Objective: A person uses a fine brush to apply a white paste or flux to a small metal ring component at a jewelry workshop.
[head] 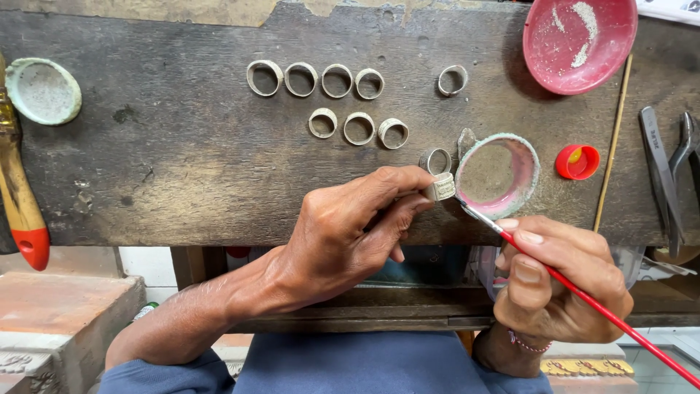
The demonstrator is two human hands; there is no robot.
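Near table [182, 168] edge: square-faced ring [441, 187] is pinched in left hand [343, 233] fingers; red-handled brush [583, 292] is gripped by right hand [561, 281], tip just beside ring.

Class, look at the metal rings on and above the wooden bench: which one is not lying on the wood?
The ring pinched in the left hand, by the brush tip; the others lie loose on the bench.

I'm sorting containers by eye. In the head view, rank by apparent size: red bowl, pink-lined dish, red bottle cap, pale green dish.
1. red bowl
2. pink-lined dish
3. pale green dish, only slightly smaller than the pink-lined one, so that order is unsure
4. red bottle cap
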